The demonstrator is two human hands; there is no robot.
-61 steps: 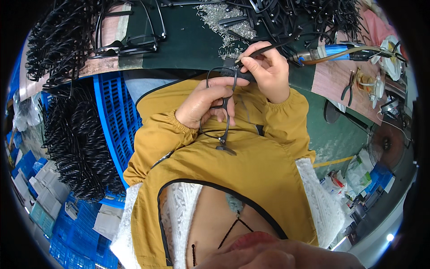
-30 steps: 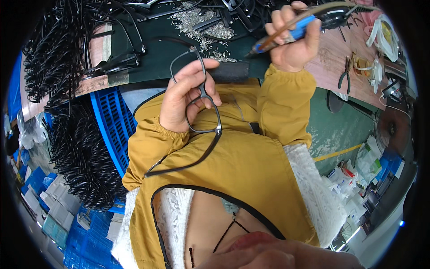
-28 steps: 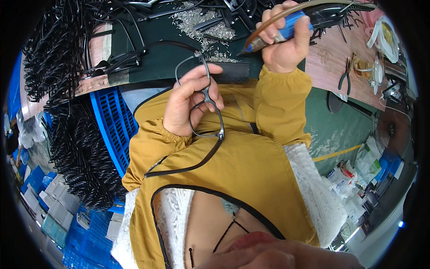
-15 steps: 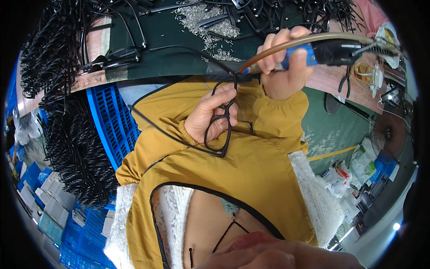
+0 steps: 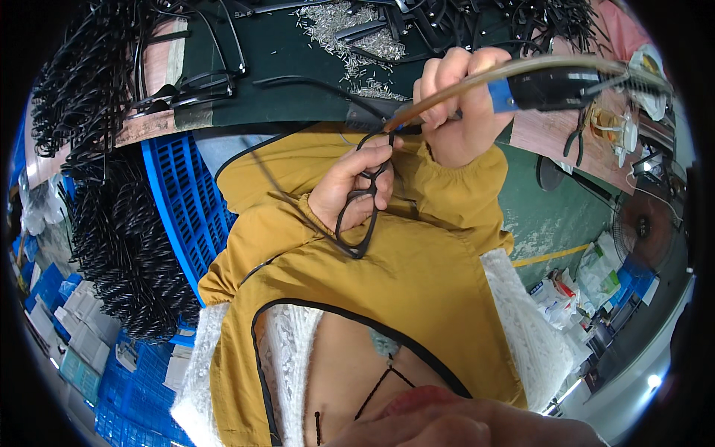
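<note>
My left hand [image 5: 348, 182] is closed around a black eyeglass frame [image 5: 363, 249], held upright in front of my body. One temple [image 5: 316, 86] stretches from its upper hinge over the table edge; the other, blurred by motion, slants across my left sleeve. Gripped in my right hand [image 5: 463, 112] is a powered screwdriver [image 5: 547, 88] with a blue and black body. Its tip end points left toward the upper hinge. A brownish hose [image 5: 514, 71] passes in front of the tool, and I cannot tell whether the tip touches the hinge.
Small silvery screws [image 5: 357, 37] lie heaped on the dark green table mat [image 5: 275, 45], with black temples behind them. Bundled black frames [image 5: 82, 82] hang over the table's left side. A blue basket [image 5: 175, 186] stands beside my left arm. Pliers [image 5: 573, 141] are at right.
The eyeglass frame has shifted slightly left, and its lower temple has swung up. My right hand and the screwdriver have moved a little left. Both hands keep their hold.
</note>
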